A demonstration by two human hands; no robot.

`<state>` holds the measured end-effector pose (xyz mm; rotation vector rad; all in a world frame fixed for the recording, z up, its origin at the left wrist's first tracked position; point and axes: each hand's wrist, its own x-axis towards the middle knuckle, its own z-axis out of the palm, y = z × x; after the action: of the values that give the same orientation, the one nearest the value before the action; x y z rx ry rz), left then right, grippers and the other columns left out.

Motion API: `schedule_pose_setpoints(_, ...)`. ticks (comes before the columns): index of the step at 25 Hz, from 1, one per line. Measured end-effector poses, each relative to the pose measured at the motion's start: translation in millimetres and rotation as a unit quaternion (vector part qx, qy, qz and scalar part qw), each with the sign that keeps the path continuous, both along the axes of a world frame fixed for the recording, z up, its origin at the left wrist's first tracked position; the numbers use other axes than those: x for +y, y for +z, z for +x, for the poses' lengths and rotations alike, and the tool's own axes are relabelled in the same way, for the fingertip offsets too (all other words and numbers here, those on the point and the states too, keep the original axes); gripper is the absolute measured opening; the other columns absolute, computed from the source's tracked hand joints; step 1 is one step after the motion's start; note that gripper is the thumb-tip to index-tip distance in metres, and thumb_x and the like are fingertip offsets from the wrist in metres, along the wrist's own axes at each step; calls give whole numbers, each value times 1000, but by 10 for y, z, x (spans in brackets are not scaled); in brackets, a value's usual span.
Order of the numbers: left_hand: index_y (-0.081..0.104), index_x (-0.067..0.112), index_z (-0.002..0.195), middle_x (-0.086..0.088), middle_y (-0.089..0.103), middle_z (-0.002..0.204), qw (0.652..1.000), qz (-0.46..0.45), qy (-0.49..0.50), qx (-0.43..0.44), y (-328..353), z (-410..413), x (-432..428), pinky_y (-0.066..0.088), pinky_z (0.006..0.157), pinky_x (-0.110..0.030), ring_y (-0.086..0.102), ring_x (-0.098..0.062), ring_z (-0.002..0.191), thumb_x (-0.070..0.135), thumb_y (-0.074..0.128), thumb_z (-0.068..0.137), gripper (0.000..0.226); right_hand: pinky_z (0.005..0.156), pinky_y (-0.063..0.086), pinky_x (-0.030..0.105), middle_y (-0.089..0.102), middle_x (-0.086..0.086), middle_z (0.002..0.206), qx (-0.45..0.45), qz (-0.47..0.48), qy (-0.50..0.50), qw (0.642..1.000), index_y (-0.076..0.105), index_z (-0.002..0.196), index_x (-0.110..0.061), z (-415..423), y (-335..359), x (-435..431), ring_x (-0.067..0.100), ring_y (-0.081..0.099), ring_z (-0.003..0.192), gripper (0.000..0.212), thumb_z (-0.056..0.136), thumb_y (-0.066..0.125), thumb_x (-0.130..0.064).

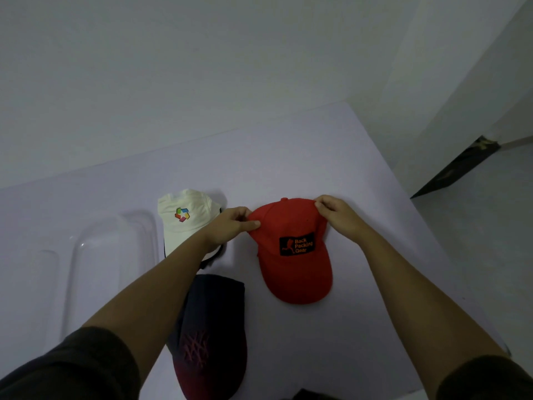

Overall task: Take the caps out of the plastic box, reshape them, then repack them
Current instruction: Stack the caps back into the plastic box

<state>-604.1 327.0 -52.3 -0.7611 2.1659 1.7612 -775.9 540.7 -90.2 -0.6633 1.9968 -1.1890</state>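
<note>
A red cap [291,272] with a black patch lies on the white table [302,157], its brim pointing toward me. My left hand [230,226] pinches the crown's left edge and my right hand [337,212] pinches its far right edge. A white cap [187,217] with a coloured logo lies to the left, partly under my left forearm. A dark cap [210,336] with a red pattern lies near the front edge. The clear plastic box [112,255] stands at the left with nothing visible inside.
A clear lid or second tray [43,281] lies left of the box. The table's right edge [403,203] drops to a pale floor, where a dark board [458,166] leans by the wall. A wall rises behind the table.
</note>
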Motion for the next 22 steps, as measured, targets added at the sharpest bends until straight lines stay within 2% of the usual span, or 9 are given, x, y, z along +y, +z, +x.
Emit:
schedule_pose_setpoints(4, 56, 16, 80, -1, 58, 83, 999, 22, 33, -1, -69, 36, -20, 40, 82, -25, 52, -13, 83, 8, 51, 91, 14, 73, 37, 31, 48, 4, 80, -19, 2, -14, 1000, 54, 87, 1, 37, 56, -62, 15, 44, 75, 40, 98, 41, -35)
schedule_pose_setpoints(7, 60, 9, 89, -2, 58, 81, 997, 8, 69, 14, -121, 35, 33, 41, 76, -22, 53, -12, 78, 0, 46, 92, 17, 77, 42, 32, 55, 6, 87, -37, 10, -10, 999, 58, 95, 0, 52, 9, -73, 17, 50, 81, 41, 97, 42, -37)
schedule_pose_setpoints(9, 63, 9, 100, 3, 61, 88, 995, -12, 101, 0, -124, -9, 78, 40, 73, -18, 54, -6, 82, 8, 44, 94, 20, 81, 46, 31, 61, 5, 91, -40, 5, -23, 999, 62, 96, -4, 73, -10, -65, 15, 56, 85, 34, 97, 45, -34)
schedule_pose_setpoints(11, 62, 14, 93, 6, 58, 86, 996, -36, 83, -11, -137, -51, 110, 39, 74, -20, 52, -7, 81, 25, 44, 97, 22, 83, 47, 30, 64, 2, 93, -46, 0, -28, 999, 64, 92, -12, 96, -7, -58, 13, 58, 86, 26, 96, 48, -31)
schedule_pose_setpoints(13, 58, 17, 89, 3, 57, 89, 995, -79, 63, -21, -165, -89, 128, 38, 79, -25, 52, -14, 86, 32, 44, 97, 22, 83, 46, 28, 65, 0, 97, -38, 12, -27, 999, 64, 93, -17, 122, 22, -81, 13, 58, 90, 21, 96, 48, -31)
schedule_pose_setpoints(16, 50, 12, 129, -4, 54, 127, 987, -151, 57, -26, -43, -78, 150, 36, 94, -25, 51, -18, 116, 35, 42, 98, 39, 92, 38, 23, 57, 2, 117, 66, 26, -68, 995, 57, 118, -13, 224, 73, -139, 11, 52, 106, 28, 96, 49, -28)
schedule_pose_setpoints(17, 47, 11, 133, -4, 53, 132, 984, -168, 57, -9, 65, -28, 136, 35, 97, -25, 50, -18, 121, 35, 42, 98, 43, 94, 36, 22, 53, 0, 119, 122, 10, -87, 989, 54, 123, -11, 311, 116, -146, 10, 49, 109, 32, 95, 51, -26)
schedule_pose_setpoints(20, 60, 15, 121, 2, 62, 120, 975, -209, 61, 36, 375, 346, 28, 38, 94, -23, 56, -12, 113, 30, 47, 97, 31, 93, 36, 15, 50, -7, 113, 227, -79, -99, 966, 56, 119, -11, 768, 261, -136, 5, 49, 106, 29, 91, 57, -19)
schedule_pose_setpoints(22, 61, 19, 118, 3, 62, 117, 974, -208, 89, -4, 464, 776, -69, 39, 90, -22, 56, -10, 109, 27, 53, 93, 28, 89, 40, 12, 56, -9, 110, 184, -112, -52, 975, 58, 114, -14, 1215, 341, -143, -1, 53, 100, 26, 88, 61, -17)
